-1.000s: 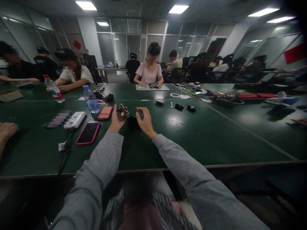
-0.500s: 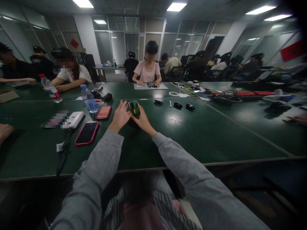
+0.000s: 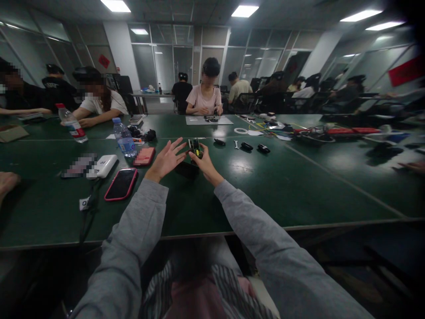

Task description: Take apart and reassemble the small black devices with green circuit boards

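Observation:
A small green circuit board (image 3: 195,149) with a yellow part on it is held up over the table. My right hand (image 3: 206,163) grips its near right side between thumb and fingers. On its left is my left hand (image 3: 168,158), fingers stretched out and spread. Its fingertips come close to the board; whether they touch it I cannot tell. Under the hands a dark, flat shape (image 3: 187,170) shows on the table, too dim to name.
Left of my hands lie a phone in a pink case (image 3: 121,184), a white power bank (image 3: 105,165) with a cable, and a water bottle (image 3: 124,140). To the right are a small wrench (image 3: 236,145) and black pieces (image 3: 246,146). A person (image 3: 206,95) sits opposite.
My right hand has moved slightly right with the circuit board, which is turned differently. The left hand's fingers have spread and drawn away from it. The person opposite has raised their hands.

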Motion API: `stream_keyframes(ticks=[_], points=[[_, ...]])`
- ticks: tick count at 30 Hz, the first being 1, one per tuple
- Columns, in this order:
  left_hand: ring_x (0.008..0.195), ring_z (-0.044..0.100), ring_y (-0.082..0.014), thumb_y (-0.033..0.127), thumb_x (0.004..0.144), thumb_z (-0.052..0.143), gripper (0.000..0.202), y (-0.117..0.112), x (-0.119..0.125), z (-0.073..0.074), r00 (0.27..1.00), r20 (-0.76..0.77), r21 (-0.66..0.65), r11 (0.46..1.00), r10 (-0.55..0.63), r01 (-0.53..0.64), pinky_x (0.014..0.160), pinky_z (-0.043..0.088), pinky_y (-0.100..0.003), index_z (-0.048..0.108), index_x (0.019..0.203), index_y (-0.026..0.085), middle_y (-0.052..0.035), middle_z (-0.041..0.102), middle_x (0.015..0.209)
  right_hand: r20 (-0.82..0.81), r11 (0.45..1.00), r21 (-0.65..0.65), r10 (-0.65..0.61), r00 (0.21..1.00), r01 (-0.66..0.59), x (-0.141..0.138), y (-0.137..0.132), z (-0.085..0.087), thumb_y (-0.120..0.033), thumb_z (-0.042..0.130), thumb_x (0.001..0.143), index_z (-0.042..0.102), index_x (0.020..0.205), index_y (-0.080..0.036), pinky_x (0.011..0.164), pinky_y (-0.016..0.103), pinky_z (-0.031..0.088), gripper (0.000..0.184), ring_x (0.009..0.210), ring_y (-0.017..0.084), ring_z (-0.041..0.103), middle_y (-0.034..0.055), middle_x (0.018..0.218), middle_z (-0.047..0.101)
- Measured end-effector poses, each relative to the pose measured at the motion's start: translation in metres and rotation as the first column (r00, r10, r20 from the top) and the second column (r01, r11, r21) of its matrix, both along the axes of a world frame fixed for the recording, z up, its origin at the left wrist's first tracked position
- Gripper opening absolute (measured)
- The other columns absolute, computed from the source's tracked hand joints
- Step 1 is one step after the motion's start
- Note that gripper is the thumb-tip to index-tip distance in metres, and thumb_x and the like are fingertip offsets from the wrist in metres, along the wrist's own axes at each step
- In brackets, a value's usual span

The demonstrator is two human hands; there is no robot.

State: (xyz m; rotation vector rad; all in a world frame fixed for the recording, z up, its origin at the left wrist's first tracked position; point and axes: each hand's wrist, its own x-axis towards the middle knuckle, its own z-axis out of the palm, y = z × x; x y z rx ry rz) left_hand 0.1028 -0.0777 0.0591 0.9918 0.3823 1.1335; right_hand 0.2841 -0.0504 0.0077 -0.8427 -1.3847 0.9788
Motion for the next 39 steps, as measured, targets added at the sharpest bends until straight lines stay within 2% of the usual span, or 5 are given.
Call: stream_keyframes(ticks=[8, 13, 22, 30, 39], points=[[0.11, 0.067, -0.0222, 0.047, 0.093, 0.056, 0.044, 0.028, -0.023, -0.024, 0.943, -0.184, -0.12, 0.946, 0.277, -0.301, 0.093, 0.051, -0.034, 0.058, 0.13, 0.022, -0.0107, 0.066, 0.128, 0.22, 0.985, 0.168, -0.081, 0.972, 0.044, -0.008, -0.003, -0.005, -0.051, 0.067, 0.084, 0.041, 0.139, -0.021, 0.106, 0.043, 0.046, 0.067, 0.116, 0.023, 0.058, 0.0095, 0.128, 0.058], [0.097, 0.069, -0.0176, 0.044, 0.092, 0.057, 0.04, 0.036, -0.026, -0.034, 0.896, -0.233, -0.151, 0.896, 0.377, -0.417, 0.086, 0.053, -0.03, 0.06, 0.125, 0.022, -0.0088, 0.07, 0.12, 0.533, 0.911, 0.411, -0.265, 0.804, 0.028, -0.014, -0.012, -0.011, -0.036, 0.059, 0.093, 0.042, 0.145, -0.022, 0.11, 0.046, 0.042, 0.057, 0.126, 0.026, 0.05, 0.0116, 0.135, 0.053], [0.102, 0.069, -0.0195, 0.042, 0.09, 0.061, 0.038, 0.039, -0.028, -0.046, 0.903, -0.288, -0.13, 0.921, 0.319, -0.367, 0.081, 0.052, -0.028, 0.061, 0.122, 0.022, -0.0094, 0.069, 0.123, 0.749, 0.86, 0.504, -0.388, 0.537, -0.082, 0.025, -0.003, -0.018, -0.036, 0.052, 0.097, 0.04, 0.15, -0.021, 0.099, 0.046, 0.049, 0.056, 0.113, 0.027, 0.054, 0.0129, 0.12, 0.056], [0.111, 0.067, -0.0224, 0.044, 0.088, 0.063, 0.039, 0.045, -0.03, -0.058, 0.891, -0.344, -0.162, 0.916, 0.295, -0.366, 0.083, 0.052, -0.03, 0.061, 0.12, 0.022, -0.0117, 0.067, 0.128, 0.783, 0.841, 0.52, -0.54, 0.308, 0.152, 0.21, 0.005, -0.021, -0.045, 0.049, 0.097, 0.041, 0.149, -0.018, 0.1, 0.046, 0.046, 0.059, 0.116, 0.03, 0.055, 0.0169, 0.125, 0.056], [0.116, 0.065, -0.0251, 0.046, 0.087, 0.065, 0.042, 0.041, -0.029, -0.065, 0.867, -0.424, -0.17, 0.918, 0.261, -0.359, 0.092, 0.049, -0.034, 0.06, 0.121, 0.021, -0.0138, 0.065, 0.132, 0.826, 0.609, 0.487, -0.553, -0.105, 0.626, 0.497, -0.012, -0.032, -0.044, 0.068, 0.088, 0.046, 0.147, -0.005, 0.078, 0.043, 0.039, 0.074, 0.1, 0.031, 0.059, 0.035, 0.114, 0.057]])
